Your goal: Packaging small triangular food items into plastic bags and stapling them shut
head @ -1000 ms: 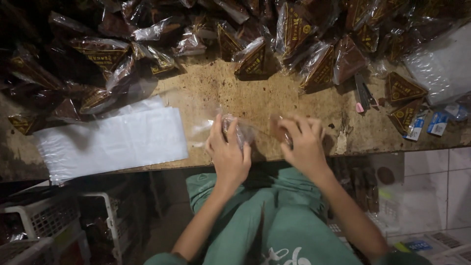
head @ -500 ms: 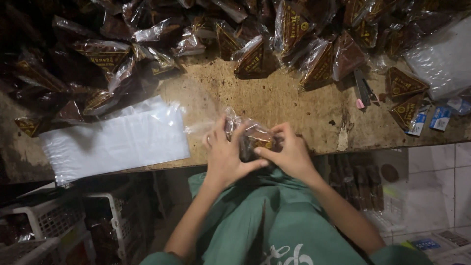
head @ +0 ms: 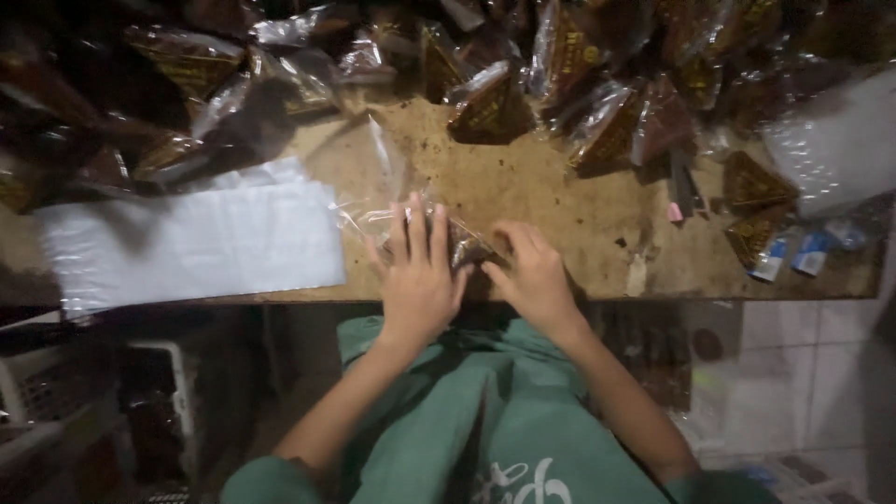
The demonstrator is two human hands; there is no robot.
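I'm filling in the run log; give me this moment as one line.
left hand: flat on clear packet | right hand: on packet | place: wooden table edge | near: white bag stack

A worn wooden table [head: 560, 201] spans the middle of the frame. Both hands rest at its lower edge, the left hand [head: 420, 275] just beside the right hand [head: 532, 275], on a crinkled clear plastic packet [head: 462, 245]. A stack of white plastic bags [head: 196, 243] lies to their left. Triangular dark brown wrapped packets [head: 495, 103] crowd the upper frame, behind the hands.
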